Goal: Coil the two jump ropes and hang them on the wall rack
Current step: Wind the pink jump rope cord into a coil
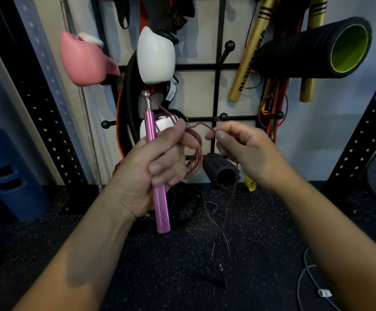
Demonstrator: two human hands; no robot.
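Note:
My left hand [153, 167] grips the pink metal handle [160, 205] of a jump rope, held upright, together with several loops of its thin dark-red cord [197, 151]. My right hand [240, 144] pinches the same cord between thumb and forefinger just to the right of the loops. The loose end of the cord [225, 223] trails down onto the dark floor. A second rope, pale grey [306, 272], lies on the floor at the lower right. The black wall rack [216, 90] with ball-tipped pegs [224, 116] stands straight ahead behind both hands.
On the rack hang a pink boxing glove [83, 61], a white glove [155, 55], gold sticks [249, 52], a black foam roller with green core [317, 50] and resistance bands [274, 104]. A small black roller [221, 171] sits low. Perforated black uprights [47, 122] flank both sides.

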